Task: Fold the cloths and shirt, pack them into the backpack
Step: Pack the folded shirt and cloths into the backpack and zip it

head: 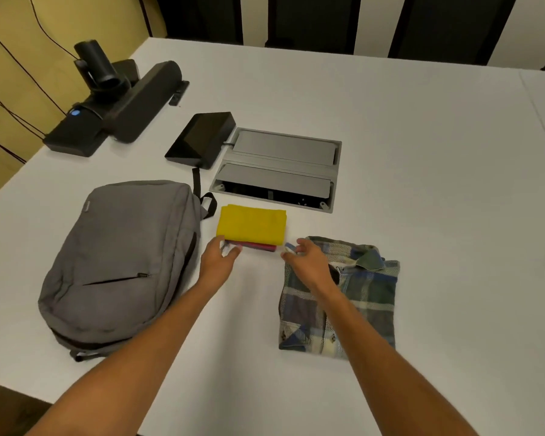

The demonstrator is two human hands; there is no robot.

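Covering most of the view, the white desk (390, 152) meets a yellow wall on the left and dark panels behind. A folded yellow cloth (251, 224) tops a small stack between the grey backpack (123, 259) and the folded plaid shirt (340, 297). The left hand (217, 256) and right hand (306, 256) pinch the stack's near corners. Bare desk lies near and right.

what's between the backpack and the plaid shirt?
Head view: the left hand, the right hand, their forearms and bare white table; the yellow cloth stack sits just beyond.
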